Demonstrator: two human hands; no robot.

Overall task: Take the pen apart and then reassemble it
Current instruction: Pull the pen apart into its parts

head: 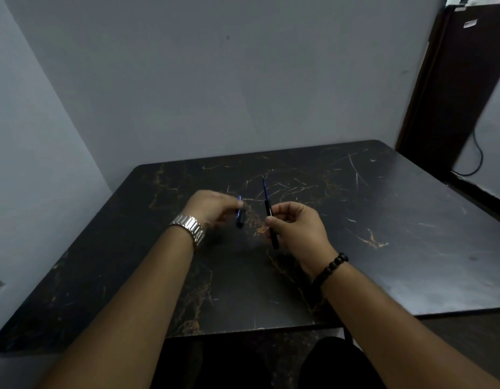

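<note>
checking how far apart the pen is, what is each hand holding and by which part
The right hand pinches the pen body around its middle, thin refill sticking out the top. The left hand holds a short dark pen piece by its upper end.

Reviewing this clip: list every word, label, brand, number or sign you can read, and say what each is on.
Nothing here can be read.
Pen barrel in the right hand: a line of pale print along it, too small and blurred to read.
Dark cabinet at upper right: a small pale sticker, too blurred to read.
Pen piece in the left hand: no text visible.
</note>
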